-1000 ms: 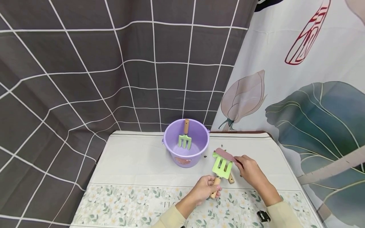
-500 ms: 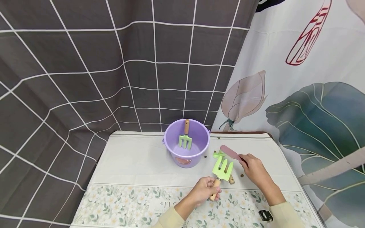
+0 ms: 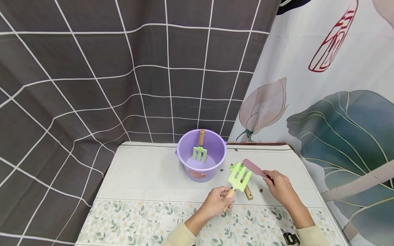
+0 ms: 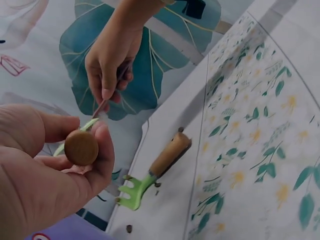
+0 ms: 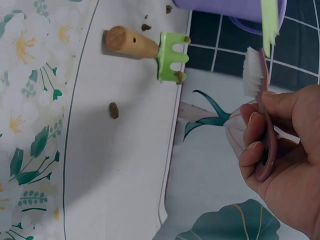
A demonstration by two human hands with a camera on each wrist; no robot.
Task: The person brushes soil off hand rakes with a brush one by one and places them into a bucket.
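My left hand (image 3: pixel 217 201) grips the wooden handle of a green hand fork (image 3: pixel 238 178), raised over the table with its tines pointing away. In the left wrist view the round end of that wooden handle (image 4: pixel 81 148) faces the camera. My right hand (image 3: pixel 280 186) holds a pink brush (image 3: pixel 253 167) with white bristles (image 5: pixel 251 72). The brush head is close to the tine tips; the right wrist view shows the fork edge-on beside it. Under the held fork lies a small green rake (image 5: pixel 167 60) with a wooden handle, partly hidden in the head view.
A purple bucket (image 3: pixel 212 172) stands at the table's back, with another green fork (image 3: pixel 200 153) leaning inside. Several brown crumbs are scattered about, one crumb (image 3: pixel 261 190) near the rake's handle. Behind the table hang a dark grid curtain (image 3: pixel 147 82) and a floral curtain (image 3: pixel 264 106).
The brush has gone from across the fork's tines to their right, along with my right hand. The left hand and fork have shifted slightly left. A crumb now shows right of the rake's handle.
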